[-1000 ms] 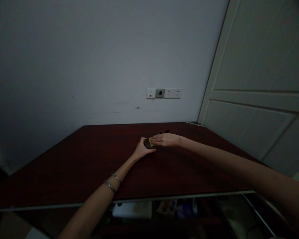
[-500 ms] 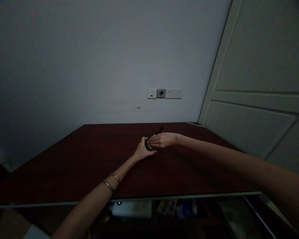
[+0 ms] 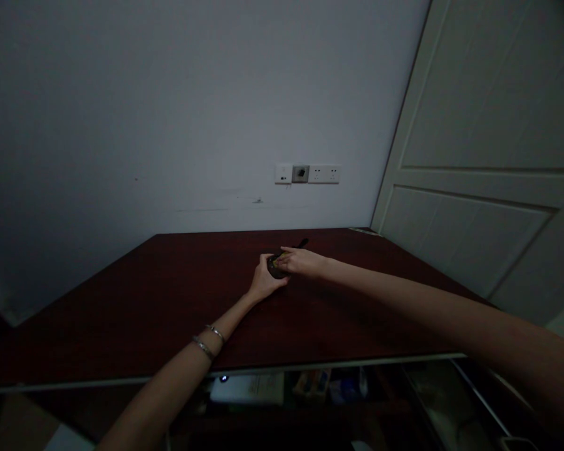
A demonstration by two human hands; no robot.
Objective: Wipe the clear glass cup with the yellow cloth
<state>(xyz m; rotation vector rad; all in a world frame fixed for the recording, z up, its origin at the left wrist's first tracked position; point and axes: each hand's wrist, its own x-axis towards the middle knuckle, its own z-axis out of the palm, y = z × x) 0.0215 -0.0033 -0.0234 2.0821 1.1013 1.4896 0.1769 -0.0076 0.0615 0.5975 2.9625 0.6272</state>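
Note:
A small dark, rounded object with a yellow part (image 3: 276,265) is between my hands over the red-brown tabletop; its exact kind cannot be made out. My left hand (image 3: 264,280) curls around its left and near side, thumb reaching below it. From the right, my right hand (image 3: 304,261) presses its bent fingers onto the yellow part and covers much of the object. A black strap-like end (image 3: 303,243) sticks out beyond the right hand. Two silver bracelets (image 3: 204,346) circle my left wrist.
The dark red-brown tabletop (image 3: 207,269) reaches back to a pale wall with sockets (image 3: 324,174). A white panelled door (image 3: 470,219) stands at the right. Under the table's front edge, an open compartment holds a white box-like item (image 3: 249,389), a yellowish pack (image 3: 313,383) and a blue item (image 3: 345,389).
Both hands and the object have shifted slightly left in the picture. The right hand's fingers have bent more over the object, and less of the yellow shows.

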